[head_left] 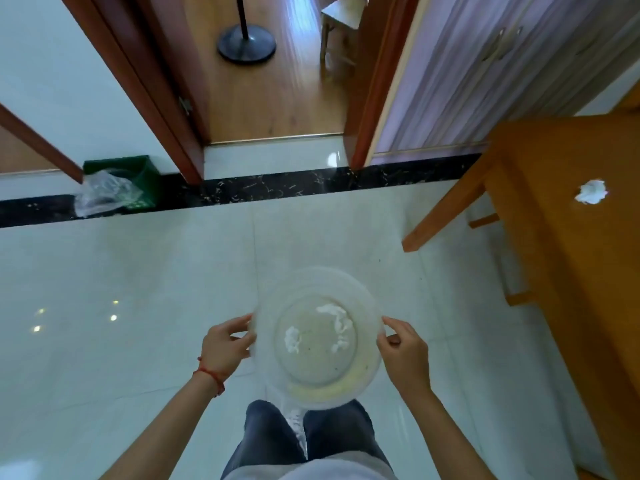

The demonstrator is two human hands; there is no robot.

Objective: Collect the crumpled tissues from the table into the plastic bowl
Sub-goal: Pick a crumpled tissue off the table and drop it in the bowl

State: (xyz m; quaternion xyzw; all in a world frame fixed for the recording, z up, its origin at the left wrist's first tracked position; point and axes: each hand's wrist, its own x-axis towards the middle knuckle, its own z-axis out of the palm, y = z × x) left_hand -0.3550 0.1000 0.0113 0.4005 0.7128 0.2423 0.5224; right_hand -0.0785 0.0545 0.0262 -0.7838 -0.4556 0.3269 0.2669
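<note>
From the head camera, the person stands on the shiny pale floor tiles (138, 271) and holds a round, see-through plastic bowl (317, 337) out in front, above the knees. The left hand (225, 348) pinches the left rim with curled fingers, and the right hand (403, 355) pinches the right rim the same way — both are closed on the bowl. A few soft, white, scrunched tissue bits (334, 323) lie inside it. One more white crumpled tissue ball (591, 191) sits alone on the smooth orange wooden table (554, 271), far off to the right. I think the job now is to carry the bowl over there. It looks best to keep the thin bowl flat — the tissues are light and could tip out — then hold it with one hand and pick with the other.
</note>
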